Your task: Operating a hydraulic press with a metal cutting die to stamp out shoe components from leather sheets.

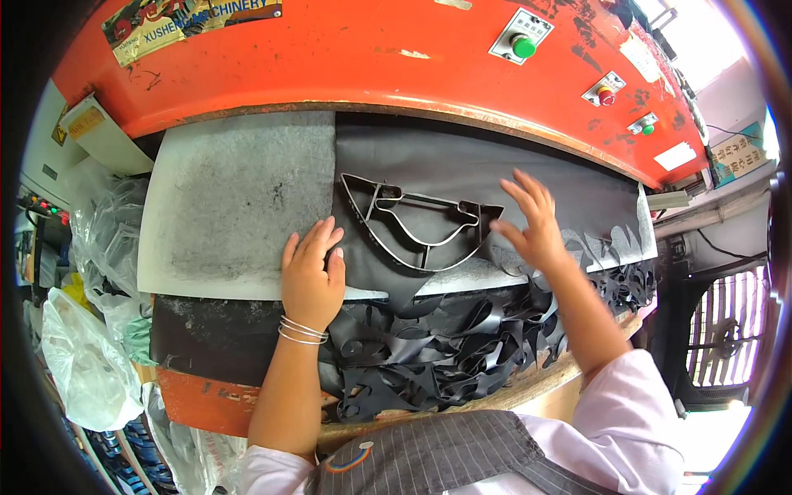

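Observation:
A curved metal cutting die point(426, 256), a boat-shaped frame with inner struts, lies on a smooth black sheet point(528, 169). The sheet covers the right part of a worn whitish cutting board point(239, 198). Just left of the die, my left hand point(313, 268) rests at the sheet's left edge, fingers stretched out and holding nothing. My right hand point(535, 223) is beside the die's right end, its fingers spread and empty. Whether its fingertips touch the die or the sheet, I cannot tell.
Tangled black offcuts point(437, 355) hang along the near edge of the board. Behind it stands an orange-red press beam point(355, 66) with a green button point(523, 46) and a red button point(606, 96). Clear plastic bags point(87, 359) lie at the left.

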Tool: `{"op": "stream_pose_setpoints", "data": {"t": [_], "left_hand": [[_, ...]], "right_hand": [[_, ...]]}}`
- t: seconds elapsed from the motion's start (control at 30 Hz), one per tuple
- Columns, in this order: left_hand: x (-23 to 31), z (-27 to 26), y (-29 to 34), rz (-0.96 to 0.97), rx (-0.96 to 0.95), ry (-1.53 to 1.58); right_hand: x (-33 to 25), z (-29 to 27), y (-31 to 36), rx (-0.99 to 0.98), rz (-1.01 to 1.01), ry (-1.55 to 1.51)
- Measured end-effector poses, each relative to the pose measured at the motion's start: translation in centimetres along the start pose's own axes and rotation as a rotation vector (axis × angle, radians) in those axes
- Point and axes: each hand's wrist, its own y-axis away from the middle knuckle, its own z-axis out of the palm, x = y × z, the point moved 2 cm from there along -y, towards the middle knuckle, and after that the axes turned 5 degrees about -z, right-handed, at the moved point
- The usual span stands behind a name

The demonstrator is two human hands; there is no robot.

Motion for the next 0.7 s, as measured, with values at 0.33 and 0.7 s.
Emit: {"op": "stream_pose_setpoints", "data": {"t": [0.33,0.7], "left_hand": [[-0.8,3.2,-6.6,0.024,0.115,-0.225],[-0.3,2.6,-7.4,-0.038,0.022,-0.097]], "right_hand": [[-2.8,5.5,3.1,0.137,0.412,-0.291],[-2.1,5.4,2.7,0.27,0.35,-0.308]]}}
